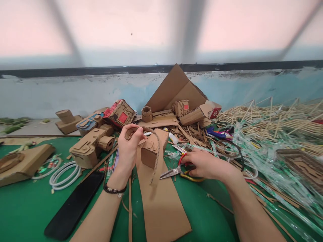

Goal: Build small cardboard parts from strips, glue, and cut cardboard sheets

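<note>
My left hand (127, 151) is closed on a thin corrugated cardboard strip (158, 149), pinched between thumb and fingers. The strip arcs over to the right and its free end hangs down. At the table, the fingers of my right hand (204, 163) are around the red and yellow handles of a pair of scissors (173, 172), whose blades point left. Between my hands a small cardboard box (148, 157) stands on a long flat cardboard piece (164, 208). A utility knife (179, 149) lies just beyond the scissors, partly hidden by my right hand.
Cardboard model cameras (87, 148) stand on the left, near a coiled white tube (64, 176) and a long black object (75, 205). Cardboard scraps and a small white bottle (173, 138) lie ahead. Plastic wrap (272, 168) and wooden sticks (252, 116) crowd the right.
</note>
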`<state>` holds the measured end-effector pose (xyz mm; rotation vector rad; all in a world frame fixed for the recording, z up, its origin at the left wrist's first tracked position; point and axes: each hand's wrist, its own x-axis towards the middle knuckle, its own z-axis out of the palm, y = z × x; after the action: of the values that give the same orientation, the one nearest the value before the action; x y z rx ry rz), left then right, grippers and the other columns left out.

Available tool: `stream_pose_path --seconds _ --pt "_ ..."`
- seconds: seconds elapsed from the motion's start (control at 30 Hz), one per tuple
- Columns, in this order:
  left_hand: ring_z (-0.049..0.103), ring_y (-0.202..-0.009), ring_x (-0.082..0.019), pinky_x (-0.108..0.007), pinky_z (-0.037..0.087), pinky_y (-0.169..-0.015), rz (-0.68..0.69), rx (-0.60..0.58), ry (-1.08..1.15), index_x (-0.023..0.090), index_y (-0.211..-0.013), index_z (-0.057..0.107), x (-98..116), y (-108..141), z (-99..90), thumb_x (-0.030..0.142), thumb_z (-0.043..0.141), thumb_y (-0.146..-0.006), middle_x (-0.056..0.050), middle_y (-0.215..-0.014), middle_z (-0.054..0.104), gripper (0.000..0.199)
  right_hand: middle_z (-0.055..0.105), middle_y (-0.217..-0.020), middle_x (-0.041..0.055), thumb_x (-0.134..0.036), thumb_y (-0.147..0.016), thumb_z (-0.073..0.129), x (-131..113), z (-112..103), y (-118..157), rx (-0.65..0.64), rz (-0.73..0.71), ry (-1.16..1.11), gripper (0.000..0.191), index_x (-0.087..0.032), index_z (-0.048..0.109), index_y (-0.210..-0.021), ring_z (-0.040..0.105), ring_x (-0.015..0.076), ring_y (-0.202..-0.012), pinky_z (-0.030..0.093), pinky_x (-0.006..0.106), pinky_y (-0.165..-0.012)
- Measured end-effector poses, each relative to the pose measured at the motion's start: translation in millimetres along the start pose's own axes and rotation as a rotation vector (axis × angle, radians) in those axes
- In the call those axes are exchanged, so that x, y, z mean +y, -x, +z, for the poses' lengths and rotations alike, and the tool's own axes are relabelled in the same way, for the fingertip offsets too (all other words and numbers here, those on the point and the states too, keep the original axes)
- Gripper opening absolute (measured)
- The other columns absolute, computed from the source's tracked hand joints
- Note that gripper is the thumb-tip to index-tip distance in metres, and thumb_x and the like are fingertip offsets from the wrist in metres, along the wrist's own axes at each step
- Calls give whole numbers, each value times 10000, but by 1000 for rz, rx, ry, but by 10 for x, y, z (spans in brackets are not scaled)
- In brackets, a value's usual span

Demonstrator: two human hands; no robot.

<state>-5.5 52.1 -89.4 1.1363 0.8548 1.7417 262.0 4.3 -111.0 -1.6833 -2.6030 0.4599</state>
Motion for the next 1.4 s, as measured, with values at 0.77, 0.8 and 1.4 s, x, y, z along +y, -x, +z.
stream_pose_path --seconds 0.77,0.8,1.4 --pt "590 -644 -57 -168 546 -617 -431 32 666 170 -841 671 159 -45 -16 253 839 -785 -8 -860 691 195 673 -1071 46 -494 -842 782 -257 -155 -149 488 -12 -505 468 -236 631 -1202 641 231 -920 498 304 -752" --pt "589 -645 -56 -167 547 -616 -441 22 684 168 -849 675 172 -37 -6 247 834 -789 -10 -864 691 187 672 -1113 59 -500 -832 797 -271 -129 -182 539 -25 -487 491 -235 633 -1211 647 247 -979 507 319 -797" --pt "637 -670 -105 -224 583 -636 -251 5 444 207 -933 722 159 84 89 317 899 -734 17 -817 700 288 743 -1071 85 -400 -884 780 -585 58 -323 767 -69 -440 340 -217 709 -1162 675 274 -947 477 363 -786"
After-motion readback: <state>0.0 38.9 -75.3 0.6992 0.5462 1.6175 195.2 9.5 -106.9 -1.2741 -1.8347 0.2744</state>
